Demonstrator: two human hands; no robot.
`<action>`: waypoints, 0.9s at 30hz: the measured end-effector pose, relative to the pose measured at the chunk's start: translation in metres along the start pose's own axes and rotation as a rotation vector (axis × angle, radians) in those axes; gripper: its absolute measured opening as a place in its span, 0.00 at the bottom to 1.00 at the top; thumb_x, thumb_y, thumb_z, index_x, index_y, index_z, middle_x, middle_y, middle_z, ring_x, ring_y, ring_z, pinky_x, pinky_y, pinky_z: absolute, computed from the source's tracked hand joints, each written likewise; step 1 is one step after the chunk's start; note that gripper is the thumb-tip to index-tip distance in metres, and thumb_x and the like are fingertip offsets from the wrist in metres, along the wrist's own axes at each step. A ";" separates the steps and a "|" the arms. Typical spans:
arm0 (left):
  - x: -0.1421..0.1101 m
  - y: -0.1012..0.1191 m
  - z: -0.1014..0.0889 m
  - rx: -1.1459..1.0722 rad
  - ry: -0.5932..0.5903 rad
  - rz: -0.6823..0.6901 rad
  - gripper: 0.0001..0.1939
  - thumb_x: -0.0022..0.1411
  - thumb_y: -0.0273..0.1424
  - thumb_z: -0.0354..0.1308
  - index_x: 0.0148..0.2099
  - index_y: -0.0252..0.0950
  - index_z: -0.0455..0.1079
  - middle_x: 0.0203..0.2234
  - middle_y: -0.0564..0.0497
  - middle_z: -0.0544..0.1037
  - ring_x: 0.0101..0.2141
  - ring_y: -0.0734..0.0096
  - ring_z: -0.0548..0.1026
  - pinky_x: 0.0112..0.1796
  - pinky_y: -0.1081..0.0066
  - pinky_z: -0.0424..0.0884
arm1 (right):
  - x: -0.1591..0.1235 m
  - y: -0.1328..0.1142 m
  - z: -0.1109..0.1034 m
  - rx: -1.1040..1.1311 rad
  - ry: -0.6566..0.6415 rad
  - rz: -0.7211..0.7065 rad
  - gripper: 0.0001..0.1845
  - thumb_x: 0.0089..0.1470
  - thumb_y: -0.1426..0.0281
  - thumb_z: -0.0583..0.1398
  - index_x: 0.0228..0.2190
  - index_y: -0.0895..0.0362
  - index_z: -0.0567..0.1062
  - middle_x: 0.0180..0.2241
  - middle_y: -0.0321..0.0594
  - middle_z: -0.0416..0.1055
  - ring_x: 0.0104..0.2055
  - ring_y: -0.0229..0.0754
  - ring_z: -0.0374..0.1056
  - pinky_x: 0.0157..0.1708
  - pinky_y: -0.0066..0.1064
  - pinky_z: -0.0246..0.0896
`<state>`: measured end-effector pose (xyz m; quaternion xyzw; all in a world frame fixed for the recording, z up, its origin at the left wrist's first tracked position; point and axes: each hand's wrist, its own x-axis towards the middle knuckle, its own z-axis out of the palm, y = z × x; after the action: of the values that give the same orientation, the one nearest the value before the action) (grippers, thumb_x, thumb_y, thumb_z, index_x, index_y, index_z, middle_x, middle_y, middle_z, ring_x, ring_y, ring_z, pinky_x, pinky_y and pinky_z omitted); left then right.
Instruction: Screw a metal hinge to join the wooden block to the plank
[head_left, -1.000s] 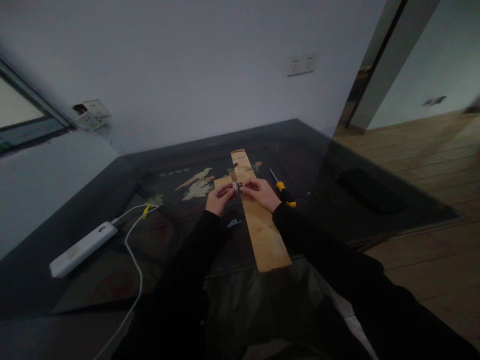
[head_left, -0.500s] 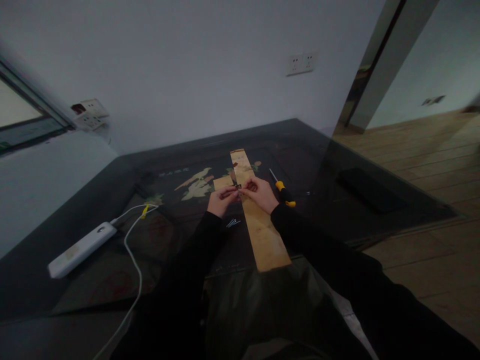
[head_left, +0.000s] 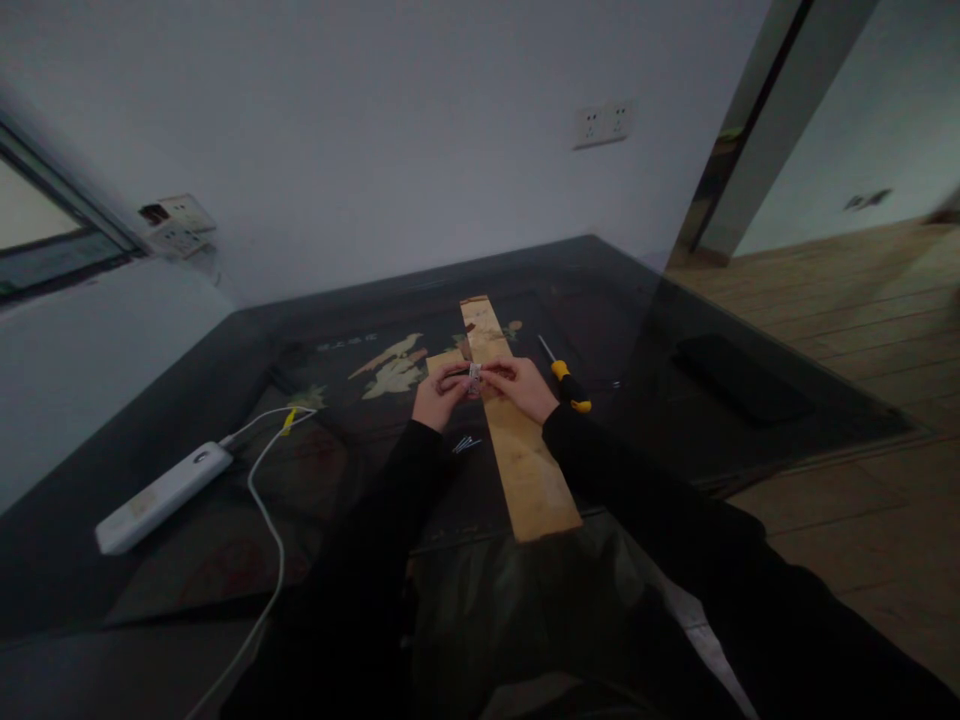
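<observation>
1. Left hand (head_left: 435,398): grip pinched on the left edge of a small metal piece (head_left: 474,379); black sleeve.
2. Right hand (head_left: 523,388): grip pinched on the right edge of the same piece; black sleeve.
3. Small metal piece: pale, shiny, roughly rectangular, held between both hands just above the wooden plank (head_left: 517,440). Its finer detail is too small to tell.
4. Wooden plank: long, flat, light tan, smooth-faced; it runs from 6 o'clock to 12 o'clock under the hands, its near end overhanging the counter (head_left: 225,520) edge.
5. Screwdriver (head_left: 566,380): yellow-and-black handle, thin steel shaft; it lies at 3 o'clock of the hands, just beside the right hand.
6. Screws (head_left: 465,444): a few thin silvery ones in a loose cluster at 7 o'clock of the hands, just beside the plank.
7. Counter: dark, glossy, with a pale inlaid bird-and-plant picture at 10 o'clock of the hands.
8. Power strip (head_left: 165,495): white, oblong plastic, at 8 o'clock, well apart from the hands; a white cable loops from it.
9. Wall socket (head_left: 602,125): white double plate on the wall, at 1 o'clock.
</observation>
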<state>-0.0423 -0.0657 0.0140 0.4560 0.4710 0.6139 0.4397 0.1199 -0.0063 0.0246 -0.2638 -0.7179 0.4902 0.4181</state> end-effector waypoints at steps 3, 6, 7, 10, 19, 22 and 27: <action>0.000 -0.001 0.000 0.015 -0.017 -0.004 0.29 0.44 0.39 0.71 0.46 0.30 0.71 0.33 0.44 0.81 0.33 0.64 0.80 0.38 0.63 0.78 | 0.000 0.001 -0.001 -0.014 -0.026 0.035 0.16 0.50 0.61 0.62 0.35 0.60 0.78 0.28 0.40 0.74 0.26 0.36 0.65 0.25 0.28 0.59; -0.002 0.000 0.002 0.048 -0.029 0.001 0.28 0.44 0.39 0.71 0.46 0.30 0.72 0.36 0.43 0.81 0.35 0.62 0.80 0.40 0.61 0.77 | 0.000 0.003 0.000 -0.001 -0.017 0.046 0.16 0.48 0.61 0.63 0.34 0.60 0.78 0.27 0.40 0.74 0.26 0.36 0.66 0.25 0.28 0.60; -0.002 0.001 0.003 0.068 -0.030 0.008 0.29 0.44 0.38 0.71 0.46 0.29 0.72 0.36 0.42 0.81 0.36 0.62 0.80 0.41 0.60 0.77 | 0.000 0.003 0.000 0.001 -0.010 0.043 0.16 0.48 0.61 0.63 0.34 0.60 0.78 0.27 0.40 0.74 0.26 0.36 0.66 0.25 0.28 0.60; -0.004 0.002 0.006 0.150 -0.018 0.041 0.29 0.41 0.36 0.72 0.46 0.30 0.73 0.37 0.43 0.81 0.39 0.61 0.79 0.46 0.59 0.75 | -0.001 0.003 0.001 -0.008 0.018 0.031 0.17 0.46 0.59 0.65 0.32 0.60 0.77 0.26 0.39 0.73 0.25 0.36 0.65 0.24 0.27 0.60; -0.006 0.005 0.007 0.128 -0.055 0.028 0.30 0.43 0.39 0.71 0.47 0.29 0.73 0.41 0.39 0.80 0.41 0.56 0.79 0.43 0.58 0.77 | 0.000 0.001 -0.001 0.013 0.024 0.032 0.18 0.45 0.58 0.66 0.32 0.60 0.77 0.23 0.37 0.71 0.24 0.35 0.64 0.24 0.27 0.58; -0.006 0.007 0.008 0.104 -0.062 0.010 0.31 0.43 0.39 0.72 0.48 0.29 0.73 0.40 0.38 0.81 0.40 0.56 0.80 0.42 0.58 0.78 | 0.000 0.000 -0.001 0.051 0.036 0.062 0.18 0.44 0.58 0.66 0.32 0.60 0.77 0.23 0.37 0.72 0.23 0.35 0.63 0.23 0.27 0.57; -0.007 0.009 0.007 0.075 -0.075 -0.010 0.32 0.44 0.40 0.71 0.49 0.29 0.72 0.41 0.38 0.81 0.39 0.56 0.80 0.43 0.58 0.78 | 0.000 0.001 -0.001 0.139 0.031 0.106 0.17 0.44 0.60 0.67 0.33 0.60 0.78 0.27 0.40 0.75 0.25 0.36 0.67 0.25 0.28 0.61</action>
<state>-0.0350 -0.0724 0.0228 0.4926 0.4793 0.5762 0.4424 0.1205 -0.0058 0.0237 -0.2791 -0.6606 0.5563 0.4199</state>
